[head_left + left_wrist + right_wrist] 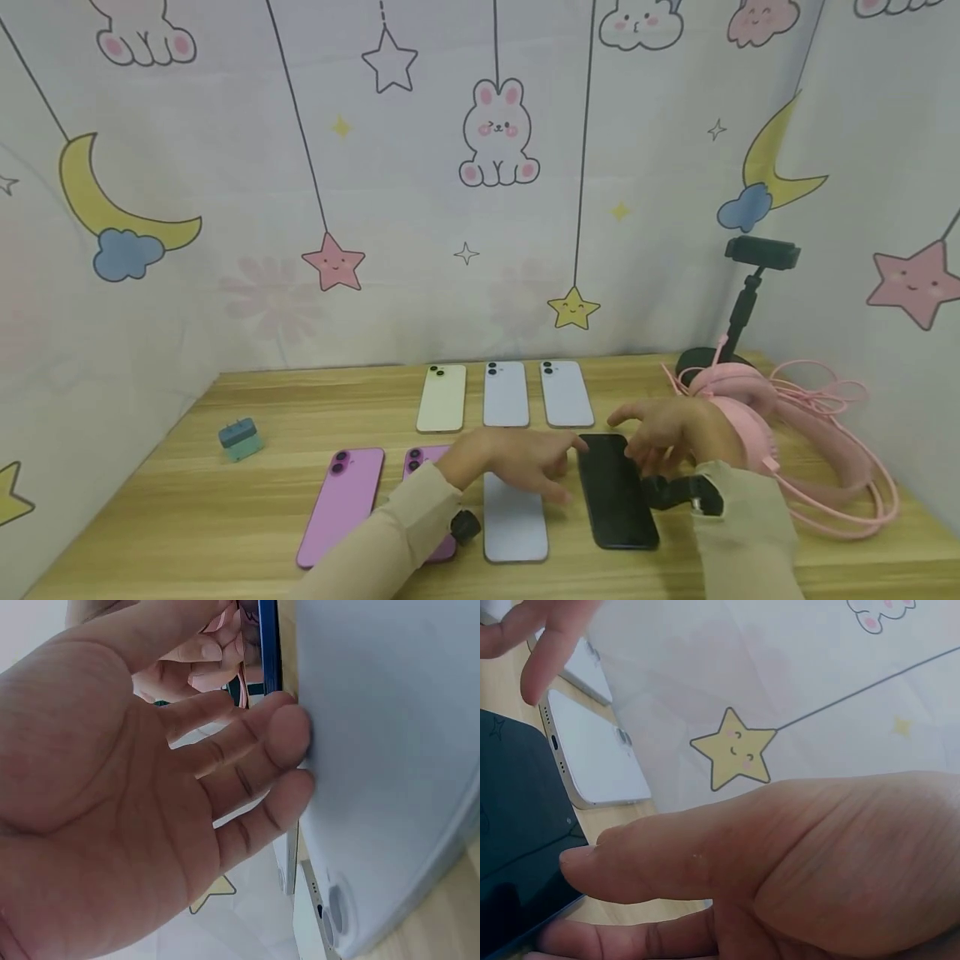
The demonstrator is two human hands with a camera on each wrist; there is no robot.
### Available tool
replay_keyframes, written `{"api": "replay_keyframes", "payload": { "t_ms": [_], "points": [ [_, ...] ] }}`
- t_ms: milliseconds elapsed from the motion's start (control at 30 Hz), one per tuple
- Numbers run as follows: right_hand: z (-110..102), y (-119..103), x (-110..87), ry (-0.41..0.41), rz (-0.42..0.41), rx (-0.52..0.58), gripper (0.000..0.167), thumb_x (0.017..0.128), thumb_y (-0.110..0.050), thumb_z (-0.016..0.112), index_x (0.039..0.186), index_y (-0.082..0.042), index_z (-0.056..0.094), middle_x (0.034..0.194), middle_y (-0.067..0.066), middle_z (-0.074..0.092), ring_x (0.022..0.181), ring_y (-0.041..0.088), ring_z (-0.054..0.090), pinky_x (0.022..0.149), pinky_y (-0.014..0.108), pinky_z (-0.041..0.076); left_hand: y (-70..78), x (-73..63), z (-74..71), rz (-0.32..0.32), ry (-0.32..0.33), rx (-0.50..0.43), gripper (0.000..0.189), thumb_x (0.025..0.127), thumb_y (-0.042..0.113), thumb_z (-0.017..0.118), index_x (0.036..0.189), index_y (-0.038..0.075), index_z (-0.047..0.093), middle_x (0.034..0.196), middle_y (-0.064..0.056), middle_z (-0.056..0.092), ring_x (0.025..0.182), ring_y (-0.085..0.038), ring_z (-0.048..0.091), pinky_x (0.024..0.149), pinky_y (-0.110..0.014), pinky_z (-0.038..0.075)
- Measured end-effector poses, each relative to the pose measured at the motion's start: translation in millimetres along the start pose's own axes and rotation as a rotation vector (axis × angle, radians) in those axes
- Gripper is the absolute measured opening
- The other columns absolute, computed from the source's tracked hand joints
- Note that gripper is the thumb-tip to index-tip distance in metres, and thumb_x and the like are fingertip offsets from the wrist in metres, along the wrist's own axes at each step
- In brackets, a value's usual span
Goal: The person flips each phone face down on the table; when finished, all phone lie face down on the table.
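Observation:
A phone with a dark glossy face up (618, 496) lies at the front right between my hands. My left hand (528, 462) reaches over a pale blue phone (516, 525), its fingers loosely spread. One left fingertip overlaps the dark phone's top left corner in the head view. In the left wrist view the fingers (255, 757) come close to the pale blue back. My right hand (678, 429) is at the dark phone's right side, with the thumb extended. In the right wrist view the thumb tip (577, 866) overlaps the dark phone's edge (525, 825).
Pink headphones (738, 412) with a looped cable lie right, before a black stand (742, 308). A cream phone (441, 398) and two pale phones (506, 393) make the back row. Two purple phones (345, 500) lie front left. A small blue-green plug (240, 439) sits far left.

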State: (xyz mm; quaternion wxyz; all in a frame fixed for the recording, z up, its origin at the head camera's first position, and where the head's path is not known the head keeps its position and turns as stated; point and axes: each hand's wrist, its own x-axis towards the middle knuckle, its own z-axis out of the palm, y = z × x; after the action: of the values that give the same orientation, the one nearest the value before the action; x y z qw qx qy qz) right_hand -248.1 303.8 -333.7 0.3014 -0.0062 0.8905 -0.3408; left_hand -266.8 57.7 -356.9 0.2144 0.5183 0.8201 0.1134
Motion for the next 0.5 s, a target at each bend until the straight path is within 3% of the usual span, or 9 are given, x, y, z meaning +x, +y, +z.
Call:
{"api": "replay_keyframes", "payload": {
  "t_ms": [200, 500],
  "points": [
    [2.9, 2.1, 2.1, 0.006, 0.002, 0.031, 0.048, 0.092, 0.000, 0.061, 0.138, -0.005, 0.049, 0.091, 0.016, 0.064, 0.076, 0.025, 0.067, 0.066, 0.036, 0.056, 3.8, 2.9, 1.4, 0.026, -0.009, 0.035, 0.072, 0.097, 0.039, 0.066, 0.152, 0.008, 0.032, 0.130, -0.003, 0.057, 0.121, -0.006, 0.051, 0.102, -0.020, 0.039],
    [6.1, 2.8, 4.4, 0.010, -0.023, 0.063, 0.040, 0.095, -0.004, 0.059, 0.134, -0.004, 0.051, 0.078, 0.013, 0.063, 0.064, 0.021, 0.063, 0.057, 0.030, 0.052, 4.4, 0.9, -0.4, 0.021, -0.040, 0.052, 0.078, 0.097, 0.043, 0.064, 0.157, 0.011, 0.027, 0.137, -0.003, 0.055, 0.128, -0.008, 0.048, 0.105, -0.022, 0.038]
  ]
}}
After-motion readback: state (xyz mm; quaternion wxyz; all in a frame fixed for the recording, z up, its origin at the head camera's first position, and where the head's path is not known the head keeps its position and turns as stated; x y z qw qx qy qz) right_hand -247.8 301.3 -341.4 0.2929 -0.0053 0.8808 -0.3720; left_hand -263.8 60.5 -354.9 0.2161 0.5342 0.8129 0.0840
